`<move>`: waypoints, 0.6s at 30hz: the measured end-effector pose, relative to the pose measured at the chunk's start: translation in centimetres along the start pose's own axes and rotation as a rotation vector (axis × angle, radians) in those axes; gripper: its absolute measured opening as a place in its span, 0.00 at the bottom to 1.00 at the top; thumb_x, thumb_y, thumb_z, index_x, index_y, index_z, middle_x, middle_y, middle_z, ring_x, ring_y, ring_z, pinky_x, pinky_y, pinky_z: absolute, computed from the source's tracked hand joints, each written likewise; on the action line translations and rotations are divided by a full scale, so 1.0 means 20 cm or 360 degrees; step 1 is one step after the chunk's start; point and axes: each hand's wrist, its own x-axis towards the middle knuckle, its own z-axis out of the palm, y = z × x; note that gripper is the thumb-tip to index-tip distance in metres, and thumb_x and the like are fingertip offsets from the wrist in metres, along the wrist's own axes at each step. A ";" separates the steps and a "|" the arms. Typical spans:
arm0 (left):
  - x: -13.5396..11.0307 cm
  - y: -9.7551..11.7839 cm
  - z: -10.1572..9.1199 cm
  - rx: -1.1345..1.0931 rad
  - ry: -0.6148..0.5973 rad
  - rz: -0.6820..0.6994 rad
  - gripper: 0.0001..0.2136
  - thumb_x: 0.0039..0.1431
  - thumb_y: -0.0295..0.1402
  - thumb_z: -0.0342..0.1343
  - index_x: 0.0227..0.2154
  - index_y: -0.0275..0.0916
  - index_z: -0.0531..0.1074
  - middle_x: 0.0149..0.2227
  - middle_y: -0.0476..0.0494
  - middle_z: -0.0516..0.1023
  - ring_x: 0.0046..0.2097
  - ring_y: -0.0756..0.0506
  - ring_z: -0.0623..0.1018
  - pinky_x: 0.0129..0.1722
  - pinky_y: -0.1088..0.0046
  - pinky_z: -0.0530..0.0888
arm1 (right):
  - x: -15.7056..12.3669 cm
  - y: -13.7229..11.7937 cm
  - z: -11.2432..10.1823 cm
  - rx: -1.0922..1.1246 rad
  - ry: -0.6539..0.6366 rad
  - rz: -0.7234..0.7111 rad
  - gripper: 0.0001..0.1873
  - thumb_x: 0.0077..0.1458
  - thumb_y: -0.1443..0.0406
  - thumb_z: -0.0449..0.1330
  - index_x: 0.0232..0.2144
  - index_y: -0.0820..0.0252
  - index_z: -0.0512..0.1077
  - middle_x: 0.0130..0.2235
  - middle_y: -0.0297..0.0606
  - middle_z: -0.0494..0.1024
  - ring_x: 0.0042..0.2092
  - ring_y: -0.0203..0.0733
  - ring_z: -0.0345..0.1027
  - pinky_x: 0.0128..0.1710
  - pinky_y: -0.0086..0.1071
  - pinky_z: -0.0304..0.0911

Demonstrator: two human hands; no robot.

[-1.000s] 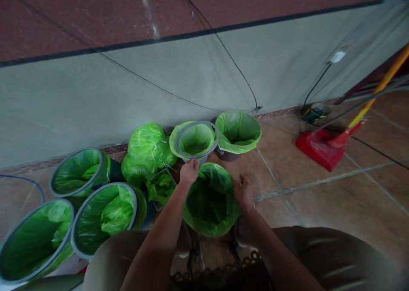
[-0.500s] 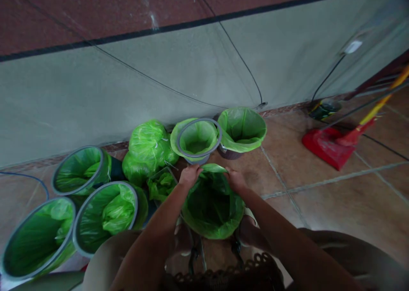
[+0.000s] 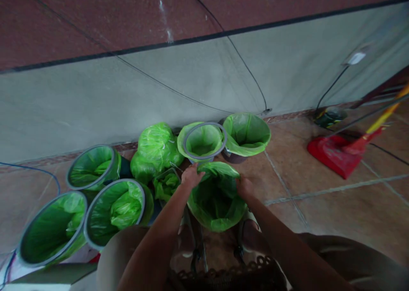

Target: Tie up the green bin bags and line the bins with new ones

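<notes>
Between my feet stands a bin lined with a green garbage bag (image 3: 217, 220), its mouth facing up at me and its dark inside showing. My left hand (image 3: 191, 177) is closed on the bag's rim at the far left side. At the far right side of the same rim, my right hand (image 3: 244, 187) grips the plastic with its fingers mostly hidden. Just beyond are a small lined bin (image 3: 204, 142) with a loose grey ring on its top and another lined bin (image 3: 246, 133) with the green bag folded over its edge.
Stuffed green bags (image 3: 156, 148) lean by the wall, beside a small bin of crumpled green plastic (image 3: 166, 184). Three lined bins with grey rims, one a front bin (image 3: 142, 206), stand at left. A red dustpan (image 3: 335, 152) lies right, and cables run along the wall.
My right hand has moved down and outward along the bag's rim, and the far edge of the bag now spreads wider. The whole view has shifted slightly.
</notes>
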 end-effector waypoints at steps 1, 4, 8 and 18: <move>-0.01 -0.01 -0.01 -0.0049 0.0023 -0.0030 0.26 0.61 0.43 0.54 0.58 0.33 0.63 0.53 0.34 0.75 0.54 0.40 0.75 0.54 0.67 0.69 | -0.04 0.02 0.02 0.0014 0.0024 0.0110 0.17 0.63 0.64 0.47 0.45 0.70 0.70 0.39 0.56 0.78 0.42 0.52 0.74 0.38 0.35 0.63; -0.05 -0.03 -0.03 -0.0193 0.0074 -0.0117 0.24 0.61 0.41 0.54 0.56 0.33 0.65 0.54 0.34 0.74 0.54 0.41 0.74 0.54 0.69 0.68 | -0.18 0.07 0.08 0.0090 0.0034 0.0399 0.18 0.63 0.62 0.48 0.46 0.69 0.70 0.39 0.57 0.78 0.43 0.53 0.75 0.38 0.36 0.65; -0.05 -0.04 -0.03 -0.0318 0.0115 -0.0255 0.19 0.65 0.40 0.49 0.53 0.35 0.68 0.51 0.36 0.77 0.52 0.43 0.76 0.51 0.71 0.70 | -0.32 0.10 0.10 0.0165 0.0145 0.0462 0.31 0.56 0.56 0.57 0.55 0.72 0.63 0.46 0.58 0.77 0.47 0.57 0.74 0.41 0.40 0.67; 0.03 0.05 0.00 -0.0034 -0.0037 -0.0117 0.18 0.68 0.40 0.41 0.48 0.38 0.73 0.48 0.37 0.79 0.49 0.42 0.78 0.49 0.69 0.71 | 0.12 -0.22 -0.15 -0.0243 -0.0043 -0.0271 0.24 0.66 0.58 0.45 0.57 0.64 0.65 0.52 0.51 0.75 0.52 0.47 0.70 0.51 0.35 0.61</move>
